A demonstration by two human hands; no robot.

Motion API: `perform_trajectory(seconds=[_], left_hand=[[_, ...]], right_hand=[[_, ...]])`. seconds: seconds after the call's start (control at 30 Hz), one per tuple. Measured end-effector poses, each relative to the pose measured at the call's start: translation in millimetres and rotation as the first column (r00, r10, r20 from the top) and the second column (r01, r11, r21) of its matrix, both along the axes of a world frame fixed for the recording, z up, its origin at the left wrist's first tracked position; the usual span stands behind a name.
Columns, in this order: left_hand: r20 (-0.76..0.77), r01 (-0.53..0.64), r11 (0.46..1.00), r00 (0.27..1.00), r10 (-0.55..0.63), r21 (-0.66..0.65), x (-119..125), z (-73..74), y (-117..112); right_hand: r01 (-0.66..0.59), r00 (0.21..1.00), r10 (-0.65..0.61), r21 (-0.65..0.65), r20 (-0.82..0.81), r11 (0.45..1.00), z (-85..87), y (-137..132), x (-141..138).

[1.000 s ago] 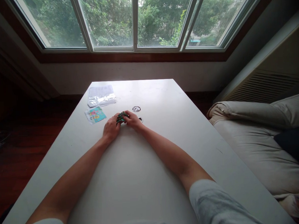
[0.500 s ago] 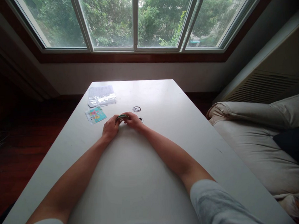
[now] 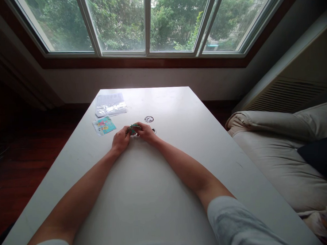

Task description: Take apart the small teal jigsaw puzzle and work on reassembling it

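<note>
Both my hands meet over the middle of a white table. My left hand and my right hand pinch a small green object between their fingertips, just above the tabletop. The object is too small to make out in detail. A small round dark-and-white piece lies just beyond my right hand, and another tiny piece sits beside that hand.
A colourful card in a clear sleeve lies to the left of my hands, with a clear plastic packet of paper behind it. A pale sofa stands right of the table. Large windows face me.
The small green object has turned between my fingers, flatter half a second ago and now more bunched. My hands and arms stay in place.
</note>
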State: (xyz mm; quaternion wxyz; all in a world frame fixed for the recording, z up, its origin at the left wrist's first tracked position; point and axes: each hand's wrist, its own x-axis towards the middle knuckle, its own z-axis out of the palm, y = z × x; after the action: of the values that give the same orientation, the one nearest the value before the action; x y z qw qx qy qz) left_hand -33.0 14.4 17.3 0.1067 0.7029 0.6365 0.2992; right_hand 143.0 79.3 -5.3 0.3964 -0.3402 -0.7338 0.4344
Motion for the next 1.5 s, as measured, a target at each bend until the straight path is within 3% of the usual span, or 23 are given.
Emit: perform_trajectory(seconds=[0.2,0.37,0.63,0.8,1.27,1.5], left_hand=[[0.002,-0.064,0.997,0.998,0.064,-0.049,-1,0.4,2],[-0.025,-0.126,0.992,0.992,0.126,-0.011,-1,-0.1,4],[0.157,-0.031,0.999,0.987,0.025,0.038,-1,-4.7,3],[0.156,0.012,0.993,0.987,-0.031,0.12,-1,-8.7,5],[0.135,-0.064,0.994,0.989,0.052,0.083,-2,-10.1,8],[0.116,-0.075,0.995,0.991,0.067,0.065,-1,-6.5,5]], right_hand=[[0.021,0.995,-0.025,0.048,0.095,0.999,2.2,0,2],[0.062,0.989,-0.07,0.064,0.132,0.996,3.2,-3,1],[0.055,0.993,-0.056,0.017,0.102,0.998,4.6,-3,-2],[0.082,0.982,-0.102,0.127,0.157,0.988,-0.7,0,-3],[0.089,0.983,-0.098,0.061,0.152,0.994,5.0,-7,-3],[0.127,0.97,-0.146,0.109,0.192,0.986,8.7,-9,-4]])
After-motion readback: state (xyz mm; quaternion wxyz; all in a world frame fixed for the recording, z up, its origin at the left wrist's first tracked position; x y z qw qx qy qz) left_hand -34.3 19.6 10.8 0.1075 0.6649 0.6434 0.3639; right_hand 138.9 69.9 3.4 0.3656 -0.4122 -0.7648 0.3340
